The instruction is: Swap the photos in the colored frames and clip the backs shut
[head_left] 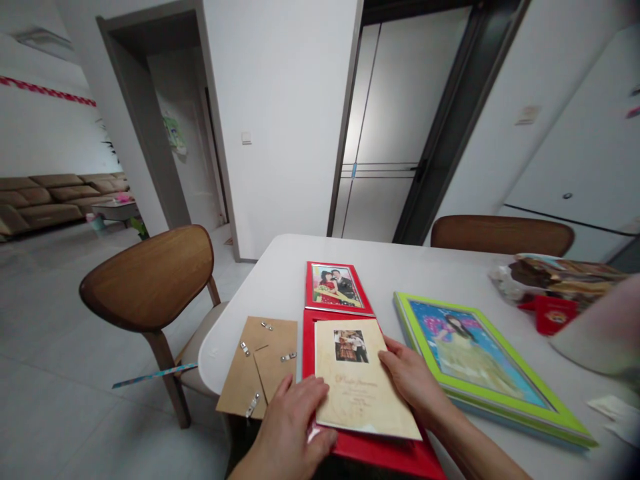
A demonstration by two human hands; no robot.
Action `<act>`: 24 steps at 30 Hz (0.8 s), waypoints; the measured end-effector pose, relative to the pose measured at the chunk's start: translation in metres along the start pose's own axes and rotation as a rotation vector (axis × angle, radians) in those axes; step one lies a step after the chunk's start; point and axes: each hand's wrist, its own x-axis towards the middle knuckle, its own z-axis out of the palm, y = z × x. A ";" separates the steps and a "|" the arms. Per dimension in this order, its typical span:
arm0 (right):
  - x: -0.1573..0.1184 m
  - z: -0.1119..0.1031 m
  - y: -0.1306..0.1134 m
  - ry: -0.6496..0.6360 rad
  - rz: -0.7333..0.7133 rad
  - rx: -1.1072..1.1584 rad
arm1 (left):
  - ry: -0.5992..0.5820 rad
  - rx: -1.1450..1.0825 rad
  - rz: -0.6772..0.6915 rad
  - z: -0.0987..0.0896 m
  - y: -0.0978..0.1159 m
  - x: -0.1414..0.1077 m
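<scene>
A cream photo card (367, 393) with a small picture of people and faint print lies over the lower half of a red double picture frame (387, 448). My right hand (413, 377) grips the card's right edge, its thumb on top. At the card's lower left edge, my left hand (295, 423) is closed, fingers curled against the card and the thumb by the red border. The frame's upper half shows a couple's photo (334, 287). Left of it lies a brown backing board (240, 363) with several metal clips and a cut stand flap, partly behind my left hand.
A green picture frame (565, 410) with a portrait lies right on the white table (280, 280). Beyond it are a plastic bag (515, 277), a red packet (555, 315) and a crumpled tissue (615, 410). Wooden chairs stand at left (155, 277) and far right (500, 232).
</scene>
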 end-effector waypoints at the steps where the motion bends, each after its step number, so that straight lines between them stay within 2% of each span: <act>1: 0.003 0.001 0.001 0.014 -0.024 -0.070 | -0.040 0.038 0.007 0.000 0.003 0.001; 4: 0.007 0.000 0.001 0.041 -0.105 -0.268 | -0.095 0.117 0.012 0.000 0.007 0.004; 7: 0.007 -0.004 -0.004 0.099 -0.211 -0.568 | -0.105 0.168 0.045 -0.002 0.000 0.000; 10: 0.007 -0.007 -0.006 0.201 -0.258 -0.906 | -0.069 0.236 0.076 -0.010 -0.019 -0.011; 13: 0.005 -0.002 -0.006 0.275 -0.337 -1.022 | 0.018 0.345 -0.012 -0.025 -0.049 -0.026; 15: -0.002 0.011 -0.008 0.241 -0.451 -0.959 | 0.094 0.421 -0.110 -0.034 -0.068 -0.034; 17: -0.016 0.035 -0.013 0.104 -0.549 -0.865 | 0.154 0.465 -0.152 -0.040 -0.084 -0.039; 19: -0.032 0.065 -0.019 -0.074 -0.608 -0.807 | 0.201 0.474 -0.131 -0.041 -0.094 -0.040; 22: -0.045 0.104 -0.026 -0.119 -0.627 -0.816 | 0.291 0.470 -0.063 -0.040 -0.098 -0.037; 24: -0.046 0.117 -0.029 -0.102 -0.618 -0.804 | 0.357 0.468 -0.008 -0.039 -0.095 -0.034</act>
